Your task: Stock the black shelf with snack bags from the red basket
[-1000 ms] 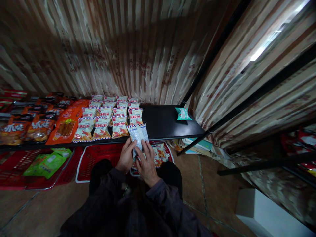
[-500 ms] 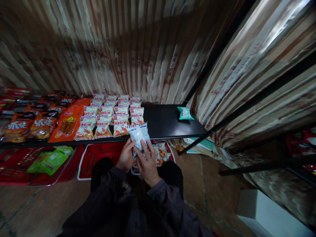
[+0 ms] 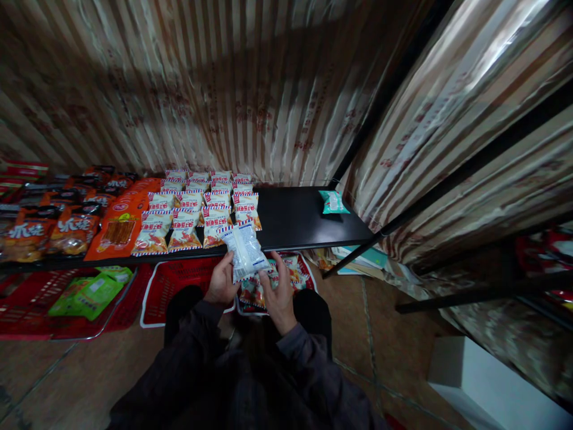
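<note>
White pillow-shaped plastic packet point(image 3: 244, 252), its printed back turned up, is held at a tilt by the front edge of a long black flat shelf point(image 3: 299, 224), over red baskets; whether it touches the shelf we cannot tell. Our left hand point(image 3: 222, 280) grips its left side, thumb on top. Our right hand point(image 3: 278, 294) has thumb and forefinger parted about the lower right corner (whether they pinch it, we cannot tell). Behind it, white-and-orange plastic snack packets point(image 3: 184, 230) stand in rows, flanked on our left by a large flat orange plastic packet point(image 3: 116, 230). One small teal plastic packet point(image 3: 333, 203) sits near the shelf's right end. Below, similar packets fill a red plastic basket with a white rim point(image 3: 310, 273), partly hidden by our right hand.
</note>
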### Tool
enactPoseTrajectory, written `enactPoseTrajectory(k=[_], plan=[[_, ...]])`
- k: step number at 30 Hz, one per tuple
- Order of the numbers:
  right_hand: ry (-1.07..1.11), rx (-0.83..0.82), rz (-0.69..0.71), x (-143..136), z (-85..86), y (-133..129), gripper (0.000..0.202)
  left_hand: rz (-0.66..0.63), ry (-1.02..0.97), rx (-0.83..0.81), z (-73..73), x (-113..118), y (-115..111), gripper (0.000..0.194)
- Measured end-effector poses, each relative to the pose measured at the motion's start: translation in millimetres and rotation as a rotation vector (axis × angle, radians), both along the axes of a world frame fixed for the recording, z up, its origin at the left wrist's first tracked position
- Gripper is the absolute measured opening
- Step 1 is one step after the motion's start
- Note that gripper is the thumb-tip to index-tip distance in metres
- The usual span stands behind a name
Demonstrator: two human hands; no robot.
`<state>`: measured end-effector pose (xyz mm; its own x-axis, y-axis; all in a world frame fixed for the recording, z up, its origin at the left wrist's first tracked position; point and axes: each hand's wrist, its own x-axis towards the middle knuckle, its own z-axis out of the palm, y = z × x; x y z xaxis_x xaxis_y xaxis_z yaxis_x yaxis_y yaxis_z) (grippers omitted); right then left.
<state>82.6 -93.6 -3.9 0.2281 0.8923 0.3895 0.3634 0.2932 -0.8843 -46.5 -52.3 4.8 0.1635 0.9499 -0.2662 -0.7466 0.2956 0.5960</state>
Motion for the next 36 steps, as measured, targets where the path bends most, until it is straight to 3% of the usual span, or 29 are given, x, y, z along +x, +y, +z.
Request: enactPoseTrajectory(k=[3,5,9,12,15,18,21,32,36], plan=[[0.534,-0.274,0.112,1.2,-5.0,7.2,0.038,-0.014,-0.023,-0.039,4.8,3.0,-1.3,0.053],[0.786,-0.367,0.112,0.5,-5.0,8.1,0.034,-0.031,-0.031,-0.039,6.0,5.4,-1.7,0.052],[0.980,-0.427,0.060,1.5,-1.5,5.1,0.033,-0.021,0.001,0.044,3.9,2.4,4.0,0.044],[0.979,-0.422,0.045,5.0,-1.0,2.9,0.034,0.098,0.114,0.084,9.8,-8.5,15.6,0.033],[0.950,-0.414,0.043,8.1,-2.2,1.3,0.034,0.188,0.311,0.152,24.7,-20.8,28.9,0.038],[0.927,-0.421,0.042,9.7,-2.7,-0.4,0.034,0.092,0.573,0.205,37.4,-28.6,39.3,0.039],[0.905,-0.426,0.044,10.9,-2.4,-1.6,0.037,0.075,0.740,0.244,39.8,-30.2,44.6,0.037],[0.812,-0.405,0.024,17.7,-13.7,0.8,0.033,0.296,0.594,0.064,25.0,-17.3,43.3,0.034],[0.495,-0.261,-0.022,20.6,-17.4,4.1,0.036,0.294,0.664,0.057,30.2,-16.5,45.0,0.029]])
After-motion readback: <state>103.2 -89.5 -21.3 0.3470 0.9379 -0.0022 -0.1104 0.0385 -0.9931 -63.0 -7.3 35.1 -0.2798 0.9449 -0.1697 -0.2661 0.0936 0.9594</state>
